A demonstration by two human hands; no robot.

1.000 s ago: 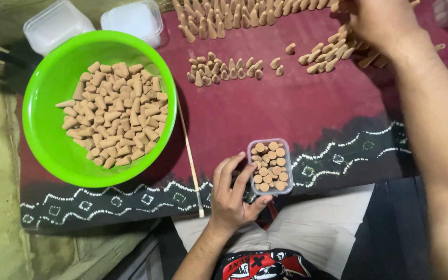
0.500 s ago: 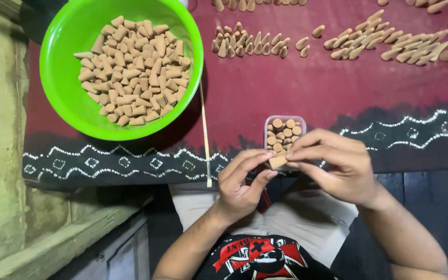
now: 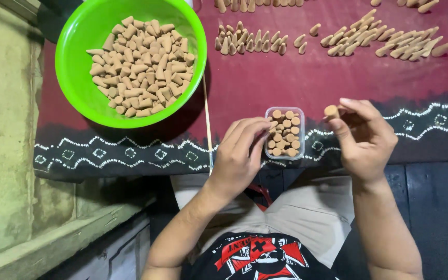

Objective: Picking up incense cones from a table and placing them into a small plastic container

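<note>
Left hand [image 3: 239,155] sits just left of the small clear box [image 3: 285,133], fingers curled, tips touching its edge. Right hand [image 3: 365,139] hovers just right of the box, thumb and forefinger pinched shut, both forearms angling up from below.

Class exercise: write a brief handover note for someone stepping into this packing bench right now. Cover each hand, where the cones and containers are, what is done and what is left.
Left hand: fingertips against the small clear box, steadying it on the maroon cloth.
Right hand: pinching one tan cone just right of the box.
Done: box looks nearly full of upright cones.
Left: held cone not yet in; many loose cones lie on the cloth and fill the green bowl.
</note>
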